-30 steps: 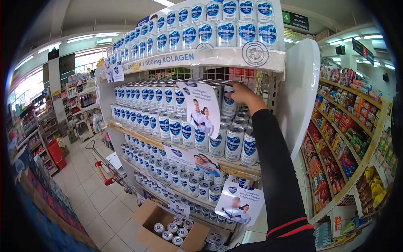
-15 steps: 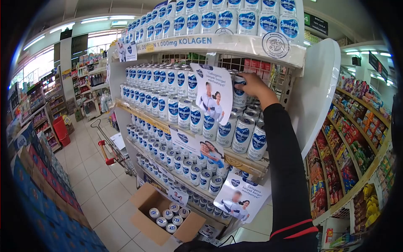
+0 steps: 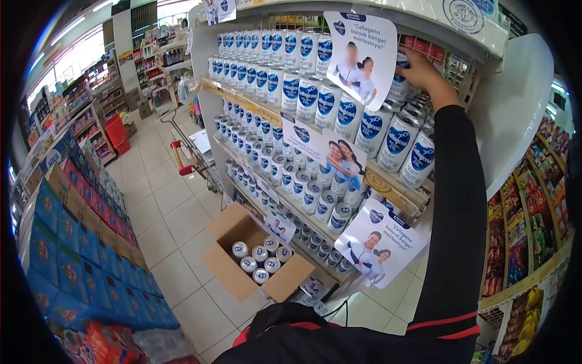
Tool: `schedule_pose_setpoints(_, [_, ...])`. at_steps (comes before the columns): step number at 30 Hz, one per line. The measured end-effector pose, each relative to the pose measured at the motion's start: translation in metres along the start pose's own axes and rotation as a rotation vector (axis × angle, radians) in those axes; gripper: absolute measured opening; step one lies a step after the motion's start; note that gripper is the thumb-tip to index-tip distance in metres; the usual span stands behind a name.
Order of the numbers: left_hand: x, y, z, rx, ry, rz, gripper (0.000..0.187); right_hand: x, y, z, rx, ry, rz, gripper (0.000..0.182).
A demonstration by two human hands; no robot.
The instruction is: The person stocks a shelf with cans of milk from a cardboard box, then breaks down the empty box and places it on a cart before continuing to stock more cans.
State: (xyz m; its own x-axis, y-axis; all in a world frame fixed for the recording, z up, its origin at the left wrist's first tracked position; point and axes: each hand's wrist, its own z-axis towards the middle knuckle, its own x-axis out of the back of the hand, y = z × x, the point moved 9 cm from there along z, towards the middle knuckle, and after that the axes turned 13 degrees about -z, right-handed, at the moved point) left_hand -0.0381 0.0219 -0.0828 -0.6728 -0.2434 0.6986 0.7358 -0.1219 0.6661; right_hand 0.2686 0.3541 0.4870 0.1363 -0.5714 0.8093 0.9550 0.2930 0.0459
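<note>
My right hand (image 3: 426,74) reaches into the back of a shelf level, its fingers curled round a white and blue drink can (image 3: 398,87). That can stands upright behind a hanging promotional card (image 3: 361,57), which hides part of it. In front of my hand are rows of similar cans, including a front can (image 3: 398,143) near the shelf's right end. On the floor below stands an open cardboard box (image 3: 235,276) with several cans (image 3: 260,253) upright inside. My left hand is out of the frame.
A white side panel (image 3: 515,115) closes the display's right end. To the left, a hand trolley with a red grip (image 3: 180,158) stands on the tiled floor (image 3: 176,212). Blue cartons (image 3: 79,267) are stacked lower left, and snack shelves (image 3: 533,212) line the right.
My view has tilted down, so the display sits higher and the box and floor show more. My right hand stays on the can at the back of the same shelf level.
</note>
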Motion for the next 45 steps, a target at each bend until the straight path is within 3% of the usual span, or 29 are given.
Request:
schedule_pose_setpoints(2, [-0.001,0.0,0.0,0.013,-0.007,-0.014,0.036,0.002,-0.001,0.0,0.017,0.001,-0.021,0.066])
schedule_pose_setpoints(4, [0.001,-0.002,-0.001,0.023,-0.011,-0.022,0.036,0.016,-0.006,-0.008,-0.094,-0.004,-0.108,0.069])
schedule_pose_setpoints(5, [0.001,-0.003,-0.001,0.029,-0.014,-0.028,0.035,0.029,-0.015,-0.012,-0.055,0.175,-0.19,0.068])
schedule_pose_setpoints(6, [0.003,-0.004,-0.002,0.035,-0.011,-0.039,0.035,0.036,-0.015,-0.013,-0.06,0.175,-0.195,0.068])
schedule_pose_setpoints(8, [0.005,-0.008,-0.007,0.054,-0.011,-0.068,0.034,0.046,-0.018,-0.024,-0.078,0.009,-0.133,0.062])
schedule_pose_setpoints(11, [0.015,-0.022,-0.024,0.117,-0.002,-0.121,0.033,0.075,-0.033,-0.048,-0.079,-0.036,-0.129,0.047])
schedule_pose_setpoints(13, [0.022,-0.04,-0.043,0.185,-0.004,-0.16,0.032,0.103,-0.009,-0.051,0.06,0.253,-0.261,0.056])
schedule_pose_setpoints(14, [0.026,-0.052,-0.056,0.231,-0.017,-0.176,0.031,0.122,-0.021,-0.074,0.04,0.313,-0.195,0.05])
schedule_pose_setpoints(15, [0.028,-0.066,-0.072,0.285,-0.036,-0.194,0.031,0.139,-0.036,-0.097,0.007,0.332,-0.139,0.045])
schedule_pose_setpoints(19, [0.037,-0.127,-0.158,0.575,-0.169,-0.24,0.029,0.168,-0.131,-0.216,0.362,0.513,-0.038,0.029])
schedule_pose_setpoints(21, [0.043,-0.154,-0.202,0.716,-0.256,-0.242,0.028,0.14,-0.096,-0.275,-0.079,0.365,0.047,0.033])
schedule_pose_setpoints(23, [0.047,-0.173,-0.241,0.834,-0.354,-0.25,0.027,0.112,-0.185,-0.298,0.341,0.245,0.082,0.021])
schedule_pose_setpoints(25, [0.051,-0.186,-0.269,0.916,-0.423,-0.27,0.027,0.074,-0.212,-0.317,0.318,0.091,0.248,0.013])
schedule_pose_setpoints(28, [0.056,-0.198,-0.284,0.966,-0.454,-0.322,0.025,0.006,-0.251,-0.327,0.232,-0.129,0.5,0.024])
schedule_pose_setpoints(35, [0.065,-0.21,-0.258,0.918,-0.377,-0.48,0.022,-0.189,-0.344,-0.326,0.141,-0.558,0.683,0.017])
schedule_pose_setpoints(39, [0.081,-0.217,-0.263,0.923,-0.341,-0.526,0.021,-0.295,-0.385,-0.338,0.294,-0.631,0.368,0.03])
schedule_pose_setpoints(42, [0.092,-0.223,-0.291,0.976,-0.364,-0.521,0.02,-0.334,-0.407,-0.346,0.311,-0.78,0.105,0.041])
schedule_pose_setpoints(45, [0.104,-0.23,-0.329,1.053,-0.436,-0.477,0.019,-0.344,-0.421,-0.351,0.347,-0.765,-0.059,0.047])
